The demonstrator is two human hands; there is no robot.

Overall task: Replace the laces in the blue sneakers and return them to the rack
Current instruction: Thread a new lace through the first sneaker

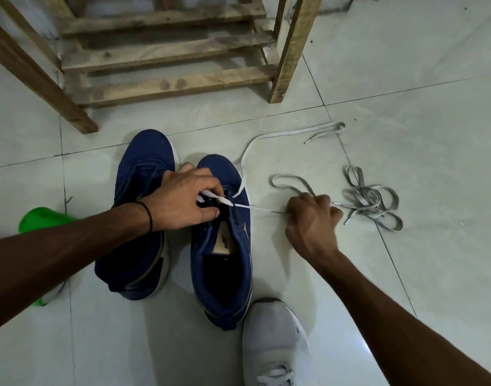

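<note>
White lace [219, 200] was held by both hands. It was pinched between the curled fingers and thumb of the left hand [183, 197], directly above the eyelets of one blue sneaker [222, 268]. A thin strand of it was drawn taut from those eyelets across to the right hand [311, 218], whose fingers were curled round it. The hands were kept apart, with the strand stretched between them. A black band [150, 215] was worn on the left wrist.

Beneath the left hand and forearm the second blue sneaker [144, 168] was set just beside the first, its upper partly hidden by that hand. Both sneakers were stood upright on the tiled floor [419, 274], toes pointed away from the hands. They were seen as dark blue fabric with pale soles, and a light insole label was shown inside the one being laced.

Beyond the hands, a free length of the white lace was trailed across the tiles. Just past the right hand's fingertips a tangle of grey laces [372, 201] was left in loose loops; whether one loop was touched by that hand could not be told. Near the right forearm a grey worn shoe [272, 338] was planted. By the left forearm something green [41, 218] was partly covered. Farther off, beyond both hands, a wooden rack [169, 59] was stood.
</note>
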